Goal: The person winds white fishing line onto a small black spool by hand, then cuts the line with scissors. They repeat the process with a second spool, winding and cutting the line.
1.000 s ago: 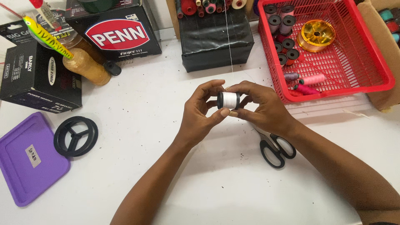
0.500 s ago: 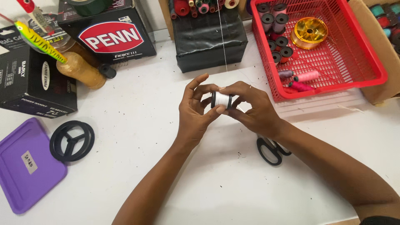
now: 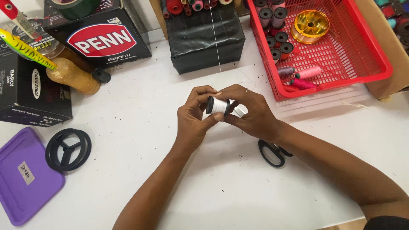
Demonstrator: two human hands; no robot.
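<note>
Above white table (image 3: 128,127): small black spool (image 3: 217,105), white thread, pinched by left hand (image 3: 194,117) and right hand (image 3: 251,111).

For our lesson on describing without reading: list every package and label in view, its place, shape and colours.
Black box, top left: rectangular, red oval badge with white rim.
Black box, left edge: rectangular, white oval mark.
White label, on the purple tray, bottom left: small rectangle.
Black wrapped block, top centre: plain, glossy.
</note>
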